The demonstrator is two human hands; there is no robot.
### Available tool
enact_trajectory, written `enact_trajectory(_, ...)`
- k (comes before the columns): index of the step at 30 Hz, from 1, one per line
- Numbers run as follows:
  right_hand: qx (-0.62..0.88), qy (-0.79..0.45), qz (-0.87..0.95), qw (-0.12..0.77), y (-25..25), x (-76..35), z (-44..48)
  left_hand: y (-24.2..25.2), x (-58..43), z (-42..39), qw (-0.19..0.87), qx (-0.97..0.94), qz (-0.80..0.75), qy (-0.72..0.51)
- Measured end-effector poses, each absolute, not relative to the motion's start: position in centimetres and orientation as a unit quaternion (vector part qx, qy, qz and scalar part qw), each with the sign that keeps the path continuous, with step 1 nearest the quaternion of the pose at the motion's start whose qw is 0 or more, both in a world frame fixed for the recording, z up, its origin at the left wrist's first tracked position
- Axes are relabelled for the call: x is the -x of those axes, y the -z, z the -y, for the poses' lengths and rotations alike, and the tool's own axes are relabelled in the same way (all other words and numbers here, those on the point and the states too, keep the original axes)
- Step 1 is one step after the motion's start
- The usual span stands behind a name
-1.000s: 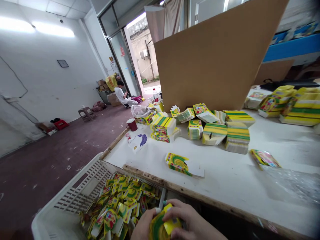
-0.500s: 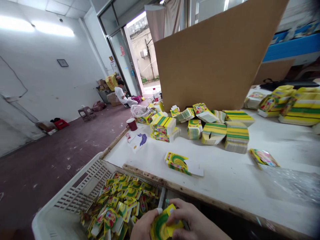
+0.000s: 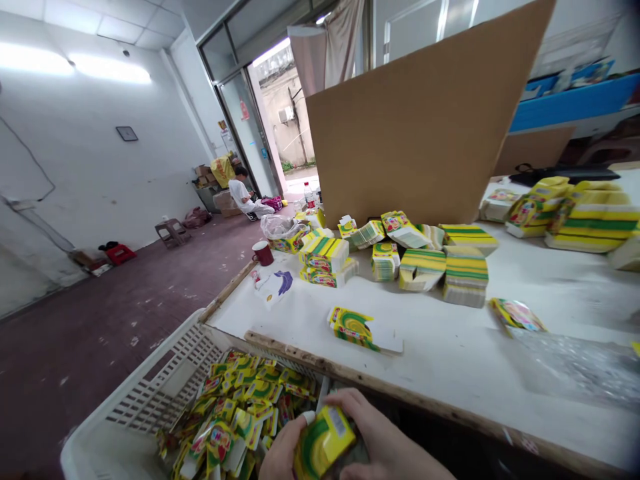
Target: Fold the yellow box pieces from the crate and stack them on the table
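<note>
At the bottom edge of the view both my hands hold one small yellow and green carton (image 3: 323, 442). My left hand (image 3: 280, 452) grips its left side with fingers curled. My right hand (image 3: 383, 440) wraps over its right side and top. The carton is tilted, with a barcode panel facing up. Just left of my hands a white plastic basket (image 3: 155, 380) holds several loose flat cartons of the same print. On the white table (image 3: 450, 360) ahead, one flat carton (image 3: 354, 325) lies near the front edge.
Stacks of flat cartons (image 3: 425, 263) stand mid-table before a big upright cardboard sheet (image 3: 425, 127). A red mug (image 3: 263, 253) sits at the table's left end, clear plastic film (image 3: 575, 363) at right. A person (image 3: 244, 193) sits far off by the open door.
The carton in my hands has turned and tilted, its barcode side now up. The view has shifted slightly up and right. Table items lie as before.
</note>
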State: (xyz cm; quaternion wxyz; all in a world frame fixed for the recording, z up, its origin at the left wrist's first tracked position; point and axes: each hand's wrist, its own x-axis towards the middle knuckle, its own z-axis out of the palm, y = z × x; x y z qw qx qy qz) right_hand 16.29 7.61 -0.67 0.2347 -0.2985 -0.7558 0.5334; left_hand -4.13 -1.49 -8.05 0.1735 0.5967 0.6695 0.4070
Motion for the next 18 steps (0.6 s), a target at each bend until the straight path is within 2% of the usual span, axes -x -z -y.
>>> enact_trajectory(3,0.409,-0.416,0.766,0.272,1.1,-17.4,-11.5,7.3,6.4,1.8,0.067,-0.545,-0.759,-0.35)
enact_trajectory(5,0.551,-0.266,0.752,0.245,1.7,-18.0,-14.7,7.1,7.8,1.8,-0.01,-0.498,-0.814,-0.299)
enact_trajectory(7,0.611,-0.217,0.728,0.226,2.4,-18.3,-17.5,7.4,8.5,1.8,-0.028,-0.48,-0.828,-0.289)
enact_trajectory(12,0.637,-0.188,0.719,0.203,4.1,-17.7,-19.5,8.9,6.9,1.2,0.066,-0.515,-0.763,-0.386)
enact_trajectory(18,0.614,-0.219,0.716,0.252,4.5,-17.6,-19.0,9.3,4.5,0.9,0.173,-0.533,-0.716,-0.417)
